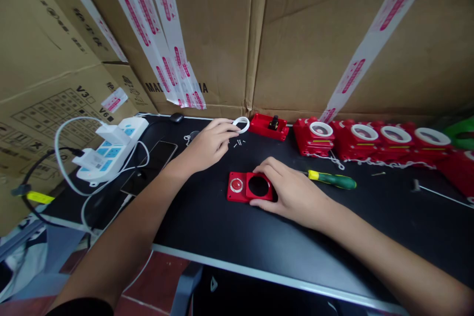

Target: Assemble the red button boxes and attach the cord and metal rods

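My left hand [209, 144] reaches to the back of the black table [222, 227] and pinches a white plastic ring [241, 124] between its fingertips. My right hand [291, 190] rests on the right side of a flat red cover plate [244, 187], which has a large round hole and a small round button; the fingers curl over its edge. A few small screws [239, 143] lie just beyond my left hand. Behind them sits a red housing [269, 126] with a black part inside.
A green-handled screwdriver with a yellow collar [333, 179] lies right of my right hand. Several red units with white rings [365, 139] line the back right. A phone [150, 167], a white power strip [111, 150] and cables lie left. Cardboard boxes [296, 34] wall the back.
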Action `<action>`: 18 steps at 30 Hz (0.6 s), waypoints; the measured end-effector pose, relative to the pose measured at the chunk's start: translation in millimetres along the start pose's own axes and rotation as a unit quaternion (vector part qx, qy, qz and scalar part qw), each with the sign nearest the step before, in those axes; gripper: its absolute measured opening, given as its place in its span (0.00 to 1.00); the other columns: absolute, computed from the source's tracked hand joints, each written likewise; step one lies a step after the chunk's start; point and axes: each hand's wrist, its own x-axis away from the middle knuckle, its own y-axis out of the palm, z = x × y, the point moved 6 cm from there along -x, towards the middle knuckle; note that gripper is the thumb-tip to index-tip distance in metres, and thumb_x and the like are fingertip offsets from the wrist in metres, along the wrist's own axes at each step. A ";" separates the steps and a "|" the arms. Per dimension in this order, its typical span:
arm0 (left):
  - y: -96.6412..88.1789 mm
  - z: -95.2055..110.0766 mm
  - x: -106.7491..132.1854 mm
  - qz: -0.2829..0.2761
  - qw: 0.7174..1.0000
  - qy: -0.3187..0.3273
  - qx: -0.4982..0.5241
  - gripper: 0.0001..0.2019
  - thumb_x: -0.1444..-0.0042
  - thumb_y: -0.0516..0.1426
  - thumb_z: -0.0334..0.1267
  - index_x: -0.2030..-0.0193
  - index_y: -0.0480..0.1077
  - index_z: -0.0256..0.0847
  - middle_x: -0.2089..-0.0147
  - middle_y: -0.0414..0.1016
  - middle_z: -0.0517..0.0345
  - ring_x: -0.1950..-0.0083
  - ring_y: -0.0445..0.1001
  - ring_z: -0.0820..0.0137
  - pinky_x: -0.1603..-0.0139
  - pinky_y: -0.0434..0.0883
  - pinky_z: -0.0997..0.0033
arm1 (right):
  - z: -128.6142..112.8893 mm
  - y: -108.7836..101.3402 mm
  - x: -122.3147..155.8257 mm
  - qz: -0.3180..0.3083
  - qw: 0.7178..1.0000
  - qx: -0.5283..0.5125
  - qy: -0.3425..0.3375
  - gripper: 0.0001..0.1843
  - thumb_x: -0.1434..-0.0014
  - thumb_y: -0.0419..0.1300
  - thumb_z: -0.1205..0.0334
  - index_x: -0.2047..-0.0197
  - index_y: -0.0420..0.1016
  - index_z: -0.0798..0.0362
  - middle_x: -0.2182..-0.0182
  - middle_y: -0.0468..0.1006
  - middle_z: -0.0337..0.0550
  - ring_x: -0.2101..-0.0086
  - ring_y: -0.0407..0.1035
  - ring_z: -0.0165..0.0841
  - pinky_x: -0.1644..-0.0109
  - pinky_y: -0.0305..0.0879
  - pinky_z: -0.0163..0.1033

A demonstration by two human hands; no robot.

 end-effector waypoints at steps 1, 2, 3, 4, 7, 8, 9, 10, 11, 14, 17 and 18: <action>-6.4 8.5 -0.8 0.017 1.000 0.003 0.019 0.18 0.31 0.54 0.25 0.42 0.78 0.42 0.39 0.80 0.51 0.30 0.70 0.59 0.28 0.71 0.45 | 2.8 0.1 0.3 0.013 1.000 -0.004 0.014 0.33 0.35 0.69 0.47 0.35 0.63 0.53 0.43 0.73 0.56 0.48 0.76 0.49 0.46 0.79 0.57; -11.5 16.7 -1.4 0.032 0.999 0.007 0.036 0.16 0.31 0.55 0.25 0.43 0.78 0.43 0.41 0.81 0.52 0.32 0.71 0.59 0.29 0.72 0.45 | 5.9 -1.0 0.5 0.033 0.999 -0.009 0.028 0.39 0.35 0.69 0.47 0.30 0.58 0.54 0.41 0.71 0.58 0.45 0.74 0.50 0.44 0.78 0.57; -14.7 25.1 -1.8 0.042 0.998 0.018 0.051 0.16 0.31 0.56 0.25 0.45 0.79 0.44 0.42 0.82 0.53 0.33 0.73 0.60 0.30 0.73 0.45 | 9.2 -4.0 0.9 0.063 0.997 -0.013 0.043 0.45 0.34 0.68 0.46 0.26 0.51 0.55 0.40 0.69 0.60 0.43 0.72 0.51 0.41 0.76 0.58; -15.7 33.1 -2.0 0.046 0.996 0.034 0.064 0.15 0.32 0.57 0.25 0.46 0.79 0.45 0.44 0.83 0.54 0.35 0.74 0.60 0.32 0.75 0.46 | 12.8 -8.7 1.6 0.100 0.993 -0.018 0.057 0.50 0.34 0.68 0.46 0.23 0.45 0.56 0.39 0.67 0.62 0.41 0.71 0.52 0.38 0.74 0.59; -9.5 50.1 -1.3 0.034 0.993 0.075 0.088 0.12 0.32 0.59 0.27 0.48 0.80 0.46 0.47 0.85 0.55 0.37 0.75 0.60 0.36 0.78 0.49 | 22.9 -27.7 4.3 0.194 0.977 -0.036 0.075 0.52 0.33 0.66 0.45 0.21 0.40 0.55 0.39 0.65 0.63 0.44 0.70 0.50 0.37 0.72 0.60; -5.6 53.5 -0.9 0.025 0.992 0.084 0.091 0.12 0.32 0.60 0.27 0.48 0.80 0.46 0.47 0.85 0.55 0.37 0.75 0.60 0.37 0.78 0.50 | 25.6 -33.5 4.7 0.207 0.975 -0.044 0.072 0.50 0.33 0.66 0.45 0.21 0.43 0.54 0.38 0.65 0.62 0.45 0.70 0.48 0.38 0.73 0.59; -1.4 56.1 -0.4 0.015 0.991 0.091 0.093 0.12 0.32 0.60 0.28 0.48 0.80 0.46 0.47 0.85 0.55 0.37 0.75 0.60 0.37 0.79 0.51 | 27.7 -37.9 4.4 0.206 0.975 -0.052 0.063 0.49 0.33 0.67 0.45 0.22 0.45 0.53 0.38 0.66 0.61 0.46 0.71 0.47 0.40 0.74 0.57; 2.4 58.2 0.0 0.006 0.991 0.097 0.094 0.12 0.32 0.60 0.28 0.48 0.80 0.45 0.48 0.85 0.55 0.37 0.75 0.60 0.37 0.79 0.52 | 29.2 -40.9 3.8 0.196 0.978 -0.058 0.051 0.46 0.33 0.67 0.46 0.23 0.49 0.52 0.37 0.68 0.60 0.46 0.71 0.47 0.41 0.74 0.56; 5.8 60.0 0.3 -0.003 0.990 0.102 0.095 0.11 0.32 0.60 0.28 0.47 0.80 0.45 0.47 0.85 0.55 0.37 0.75 0.60 0.37 0.79 0.53 | 30.5 -41.9 2.7 0.176 0.981 -0.065 0.038 0.44 0.33 0.67 0.46 0.24 0.52 0.51 0.37 0.70 0.58 0.45 0.70 0.47 0.41 0.74 0.56; 10.9 65.7 0.7 -0.020 0.988 0.122 0.091 0.11 0.32 0.60 0.27 0.48 0.80 0.43 0.48 0.85 0.55 0.37 0.74 0.60 0.37 0.78 0.55 | 35.5 -36.7 -0.8 0.112 0.988 -0.105 0.027 0.36 0.32 0.67 0.47 0.28 0.62 0.49 0.37 0.75 0.54 0.43 0.72 0.47 0.42 0.75 0.54; 10.2 70.9 0.6 -0.021 0.986 0.144 0.085 0.10 0.33 0.61 0.26 0.49 0.80 0.41 0.48 0.85 0.54 0.38 0.74 0.60 0.37 0.78 0.55 | 38.8 -29.9 -2.7 0.105 0.980 -0.166 0.033 0.34 0.35 0.69 0.48 0.31 0.67 0.50 0.39 0.78 0.53 0.45 0.75 0.46 0.41 0.75 0.54; 9.3 72.4 0.5 -0.019 0.985 0.149 0.084 0.10 0.33 0.61 0.26 0.49 0.80 0.40 0.48 0.85 0.54 0.38 0.73 0.60 0.37 0.78 0.55 | 38.8 -28.5 -2.5 0.113 0.976 -0.182 0.036 0.33 0.35 0.69 0.48 0.32 0.68 0.50 0.40 0.79 0.52 0.45 0.76 0.46 0.40 0.74 0.55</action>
